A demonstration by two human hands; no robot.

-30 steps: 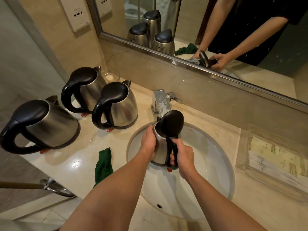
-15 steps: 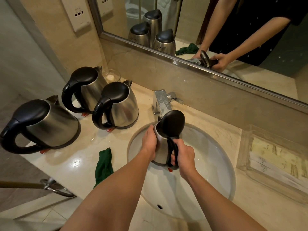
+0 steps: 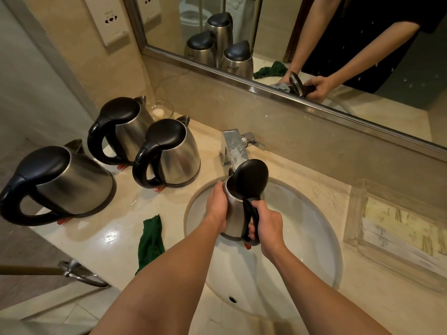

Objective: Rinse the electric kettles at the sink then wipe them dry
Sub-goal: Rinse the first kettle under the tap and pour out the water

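Observation:
I hold a steel kettle (image 3: 235,217) with its black lid (image 3: 251,178) flipped open over the white sink basin (image 3: 312,228), just under the chrome tap (image 3: 233,147). My right hand (image 3: 267,224) grips its black handle. My left hand (image 3: 216,206) cups the left side of its body. Three more steel kettles with black lids stand on the counter to the left: one far left (image 3: 70,183), one at the back (image 3: 125,128), one nearest the sink (image 3: 174,154). A green cloth (image 3: 151,239) lies crumpled on the counter left of the basin.
A mirror (image 3: 314,32) runs along the back wall and reflects the kettles and arms. A clear tray with sachets (image 3: 401,234) sits right of the basin. A small glass dish (image 3: 160,111) stands behind the kettles. A towel ring (image 3: 79,274) hangs below the counter edge.

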